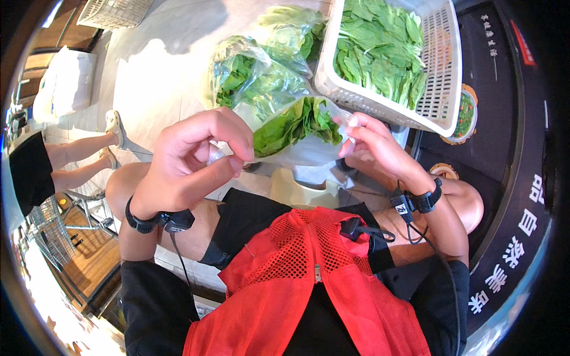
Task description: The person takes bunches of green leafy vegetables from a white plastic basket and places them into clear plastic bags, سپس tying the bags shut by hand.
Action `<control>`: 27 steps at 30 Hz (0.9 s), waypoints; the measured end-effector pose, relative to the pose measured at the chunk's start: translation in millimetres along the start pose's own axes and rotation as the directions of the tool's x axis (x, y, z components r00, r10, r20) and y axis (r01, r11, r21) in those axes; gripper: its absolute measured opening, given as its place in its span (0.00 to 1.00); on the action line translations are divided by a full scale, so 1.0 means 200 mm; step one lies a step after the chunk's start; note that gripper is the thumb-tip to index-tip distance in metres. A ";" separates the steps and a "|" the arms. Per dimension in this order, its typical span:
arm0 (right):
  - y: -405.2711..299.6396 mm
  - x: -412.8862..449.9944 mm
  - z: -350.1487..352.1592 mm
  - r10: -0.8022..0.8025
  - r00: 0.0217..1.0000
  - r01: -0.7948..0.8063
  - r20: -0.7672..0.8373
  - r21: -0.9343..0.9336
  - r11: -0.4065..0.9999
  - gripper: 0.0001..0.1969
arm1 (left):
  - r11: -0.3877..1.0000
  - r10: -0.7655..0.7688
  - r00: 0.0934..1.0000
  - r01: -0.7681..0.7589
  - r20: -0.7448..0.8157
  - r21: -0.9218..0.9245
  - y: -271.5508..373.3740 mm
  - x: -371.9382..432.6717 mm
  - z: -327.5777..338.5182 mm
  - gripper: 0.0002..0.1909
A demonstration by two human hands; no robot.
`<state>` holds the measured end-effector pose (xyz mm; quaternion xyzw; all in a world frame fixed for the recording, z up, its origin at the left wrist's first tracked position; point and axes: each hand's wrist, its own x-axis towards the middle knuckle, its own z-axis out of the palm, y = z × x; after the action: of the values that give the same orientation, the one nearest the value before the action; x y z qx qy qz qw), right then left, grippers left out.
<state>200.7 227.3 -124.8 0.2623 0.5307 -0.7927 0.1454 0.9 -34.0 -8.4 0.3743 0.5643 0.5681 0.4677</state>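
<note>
A clear plastic bag (303,153) of green leafy vegetables (296,124) is stretched between my hands, its opening towards me. My left hand (200,155) has its fingers curled on the gathered left edge of the bag. The right edge is pinched between the thumb and fingers of my right hand (369,135). Just beyond lie more filled clear bags of leafy greens (267,80) on the floor. At the upper right, a white plastic crate (383,100) holds a heap of loose green leaves (383,49).
A pale plastic stool (303,189) is between my knees. Along the right runs a dark printed panel (481,102). Another person's legs (82,164) are at the left, near a wire cart (53,231). A white basket (116,13) and a white container (67,84) stand at the upper left.
</note>
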 end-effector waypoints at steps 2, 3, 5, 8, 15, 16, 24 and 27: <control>-0.01 -0.02 -0.01 -0.039 0.999 0.039 0.010 -0.062 0.997 0.07 | 0.999 -0.012 1.000 0.013 0.022 -0.041 -0.01 0.01 0.02 0.12; -0.02 -0.03 -0.01 -0.080 0.996 0.082 0.025 -0.127 0.989 0.09 | 0.993 -0.058 0.998 0.061 0.030 -0.103 0.00 0.02 0.02 0.12; -0.06 -0.04 -0.02 0.023 0.998 -0.037 -0.050 -0.299 0.953 0.10 | 0.980 -0.106 0.993 0.113 0.049 -0.166 -0.01 0.04 0.04 0.13; -0.05 -0.03 -0.06 0.039 0.992 -0.102 -0.119 -0.583 0.806 0.12 | 0.981 -0.103 0.994 0.107 0.033 -0.161 -0.08 0.07 0.07 0.13; 0.02 0.05 -0.16 -0.067 0.986 -0.066 -0.152 -0.728 0.682 0.13 | 0.950 -0.196 0.972 0.222 0.133 -0.219 -0.30 0.10 0.17 0.11; 0.04 0.08 -0.18 -0.088 0.988 -0.025 -0.130 -0.687 0.727 0.12 | 0.948 -0.213 0.969 0.236 0.126 -0.214 -0.32 0.12 0.20 0.12; 0.06 0.09 -0.22 -0.031 0.993 -0.065 -0.118 -0.728 0.683 0.15 | 0.907 -0.414 0.910 0.408 -0.039 -0.104 -0.46 0.13 0.20 0.09; 0.15 0.06 -0.27 -0.041 0.988 -0.114 -0.150 -0.882 0.457 0.17 | 0.845 -0.525 0.834 0.534 -0.167 0.008 -0.53 0.13 0.17 0.12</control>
<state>220.0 265.7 -170.4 0.2180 0.8691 -0.3751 0.2375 38.0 -6.5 -113.3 0.1697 0.6963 0.4290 0.5499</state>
